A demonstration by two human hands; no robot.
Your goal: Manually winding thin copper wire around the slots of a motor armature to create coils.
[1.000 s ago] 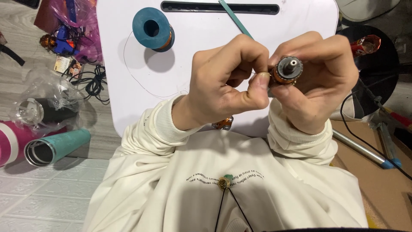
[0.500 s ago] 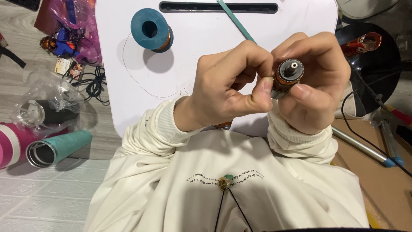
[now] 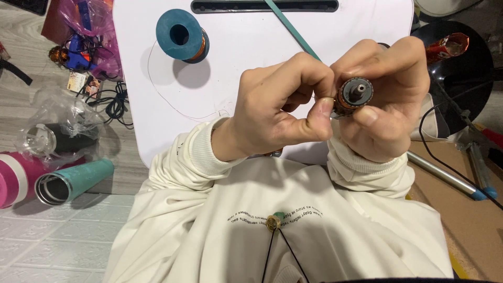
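Note:
My right hand (image 3: 387, 99) grips a small motor armature (image 3: 354, 96) with copper windings and a steel shaft pointing at the camera. My left hand (image 3: 280, 107) is pinched against the armature's left side, thumb and forefinger closed on what looks like a thin copper wire. A fine wire loop lies on the white lap table (image 3: 157, 105) and runs toward a teal spool of copper wire (image 3: 182, 35) at the table's upper left. Both hands are held above the table's near edge, over my cream sweatshirt.
A teal strip (image 3: 291, 29) crosses the table's slot. On the floor at left lie a teal tumbler (image 3: 73, 181), a pink tumbler (image 3: 13, 178), a bagged dark cup (image 3: 60, 136) and black cables (image 3: 112, 102). A black round stool (image 3: 456, 68) and metal rods (image 3: 445, 175) sit at right.
Both hands with the armature have shifted slightly right and up in view. The grip looks the same; the spool has not moved on the table.

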